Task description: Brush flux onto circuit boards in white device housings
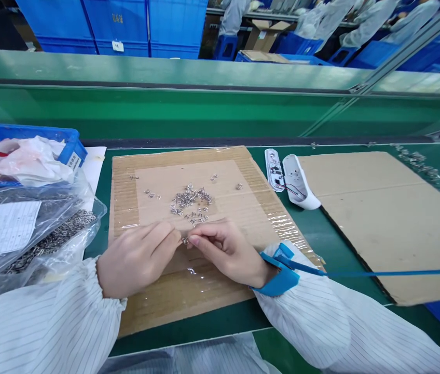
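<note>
Nearest, the striped sleeves (301,317) are best kept raised, so that loose pieces are not dragged across the taped cardboard (204,296); the cord (391,272) from the blue wristband (278,278) is likewise best kept clear of the fingers. Over the cardboard, a small metal part (184,241) is met by the fingertips of both hands. It is pinched between the thumb and forefinger of the right hand (231,254); the fingers of the left hand (138,257) are curled in against it, but how firmly it is gripped there cannot be told, since the thumb is hidden. Light, steady pressure from the fingertips is called for, as so small a piece could be bent or flicked away by a hard squeeze. Just beyond, the loose metal pieces (191,197) are best left gathered and undisturbed by the knuckles. Farther off, the opened white device (300,182), with thin wires showing, should not be bumped by a reaching forearm.
</note>
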The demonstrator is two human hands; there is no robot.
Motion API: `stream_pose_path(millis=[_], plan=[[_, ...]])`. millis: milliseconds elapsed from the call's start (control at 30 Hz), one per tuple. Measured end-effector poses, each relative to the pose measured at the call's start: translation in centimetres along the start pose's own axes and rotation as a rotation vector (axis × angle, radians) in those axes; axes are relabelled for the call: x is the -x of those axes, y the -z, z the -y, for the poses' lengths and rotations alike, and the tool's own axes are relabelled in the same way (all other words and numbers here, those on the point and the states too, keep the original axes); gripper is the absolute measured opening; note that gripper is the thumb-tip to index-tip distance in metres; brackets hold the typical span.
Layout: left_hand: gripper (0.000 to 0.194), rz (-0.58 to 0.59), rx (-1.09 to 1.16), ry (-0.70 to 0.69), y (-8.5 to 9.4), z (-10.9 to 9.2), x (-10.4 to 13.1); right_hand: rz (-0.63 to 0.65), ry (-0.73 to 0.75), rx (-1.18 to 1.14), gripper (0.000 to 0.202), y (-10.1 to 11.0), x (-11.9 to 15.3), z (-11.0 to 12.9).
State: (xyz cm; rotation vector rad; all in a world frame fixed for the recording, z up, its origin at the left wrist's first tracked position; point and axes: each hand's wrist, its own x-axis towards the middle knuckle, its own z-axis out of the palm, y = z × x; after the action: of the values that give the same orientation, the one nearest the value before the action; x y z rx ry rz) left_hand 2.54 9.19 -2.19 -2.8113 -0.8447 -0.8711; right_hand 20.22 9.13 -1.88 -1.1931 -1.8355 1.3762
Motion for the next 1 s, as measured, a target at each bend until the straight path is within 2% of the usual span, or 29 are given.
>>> stream_pose_path(millis=[167,300,367,467,533,633,733,800,867,933,1000], plan=[[0.013,0.029,0.028,0.069,-0.2,-0.4,-0.1,-0.060,0.165,0.205,0.023,0.0,0.1,-0.1],[0.016,0.118,0.304,0.241,0.4,-0.5,-0.3,-0.106,0.282,0.323,0.023,0.0,0.1,0.0],[0.015,0.176,0.508,0.425,0.8,-0.6,-0.7,-0.131,0.348,0.388,0.023,-0.1,0.1,-0.1],[0.014,0.344,0.966,0.832,1.2,-0.6,-1.4,-0.198,0.484,0.537,0.023,-0.3,0.3,-0.4],[0.016,0.427,1.243,1.033,1.3,-0.6,-1.7,-0.246,0.570,0.666,0.022,-0.5,0.3,-0.7],[0.019,0.423,1.471,1.220,0.9,-0.7,-1.8,-0.320,0.668,0.859,0.022,-0.6,0.3,-1.2],[0.019,0.405,1.572,1.360,0.3,-0.8,-1.6,-0.358,0.721,0.967,0.023,-0.6,0.2,-1.3],[0.019,0.401,1.565,1.365,0.0,-0.8,-1.5,-0.325,0.685,0.908,0.024,-0.6,0.2,-1.2],[0.018,0.392,1.455,1.269,-0.2,-1.0,-1.3,-0.234,0.549,0.703,0.024,-0.4,0.1,-1.0],[0.014,0.328,1.195,1.070,-0.2,-1.1,-1.2,-0.123,0.328,0.414,0.024,-0.2,0.0,-0.6],[0.007,0.217,0.857,0.797,-0.1,-1.3,-0.9,-0.041,0.112,0.138,0.023,0.1,-0.1,-0.2]])
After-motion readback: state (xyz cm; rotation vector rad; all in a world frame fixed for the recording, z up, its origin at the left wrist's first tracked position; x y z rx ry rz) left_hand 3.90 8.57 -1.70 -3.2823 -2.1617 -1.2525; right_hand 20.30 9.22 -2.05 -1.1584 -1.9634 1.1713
